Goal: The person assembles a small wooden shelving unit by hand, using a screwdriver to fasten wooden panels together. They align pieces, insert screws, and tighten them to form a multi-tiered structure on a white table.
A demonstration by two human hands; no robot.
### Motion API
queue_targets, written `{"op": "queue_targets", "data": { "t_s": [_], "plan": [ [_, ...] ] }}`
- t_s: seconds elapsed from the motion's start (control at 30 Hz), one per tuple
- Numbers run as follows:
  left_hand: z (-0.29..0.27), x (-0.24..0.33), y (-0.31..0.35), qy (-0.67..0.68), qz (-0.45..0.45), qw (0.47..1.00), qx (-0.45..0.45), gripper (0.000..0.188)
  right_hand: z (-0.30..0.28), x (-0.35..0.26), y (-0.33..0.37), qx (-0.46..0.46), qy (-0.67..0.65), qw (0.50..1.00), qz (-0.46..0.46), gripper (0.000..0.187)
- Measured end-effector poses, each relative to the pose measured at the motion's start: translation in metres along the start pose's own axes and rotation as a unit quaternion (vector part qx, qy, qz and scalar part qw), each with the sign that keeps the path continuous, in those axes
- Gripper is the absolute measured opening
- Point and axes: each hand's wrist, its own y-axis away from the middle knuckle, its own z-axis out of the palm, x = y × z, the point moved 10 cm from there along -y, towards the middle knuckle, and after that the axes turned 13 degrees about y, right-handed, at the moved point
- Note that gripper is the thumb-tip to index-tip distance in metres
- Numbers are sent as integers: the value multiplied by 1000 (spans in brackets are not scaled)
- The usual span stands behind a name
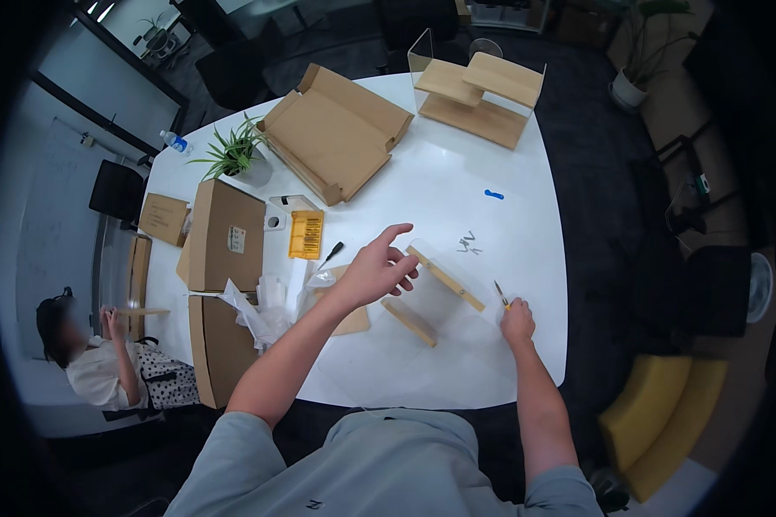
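Observation:
My left hand (381, 271) is raised over the table with its fingers apart, holding nothing. Just beyond its fingertips runs a light wooden strip (447, 277) with small fittings in it. A second wooden strip (409, 323) lies nearer me, and a see-through sheet seems to join the two. At the right, my right hand (517, 320) is closed round a pointed metal tool (501, 295) with an orange handle, its tip facing away from me; its exact kind is unclear. Several small screws (468, 244) lie loose beyond the strips.
A small blue piece (493, 194), a black-handled screwdriver (331, 252) and a yellow bit case (305, 234) lie on the white table (362, 379). Cardboard boxes (226, 237), a plant (233, 153) and a wooden shelf unit (472, 125) stand around. Another person (116, 366) sits at left.

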Motion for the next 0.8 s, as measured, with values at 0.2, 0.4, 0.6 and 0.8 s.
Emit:
{"op": "queue_targets", "data": {
  "t_s": [0.2,0.4,0.6,0.8],
  "plan": [
    [-3,19,30,-266,144,953,-6,68,-146,2,31,119,-187,971,-90,22],
    [-86,-71,40,-163,105,975,111,46,-235,-26,57,172,-234,943,-164,14],
    [-204,-229,8,-312,-56,922,222,34,-59,5,-7,85,-97,989,-73,15],
    [-235,-234,-54,-423,-45,879,217,28,2,-23,-10,172,-66,971,-152,18]
  ]
}}
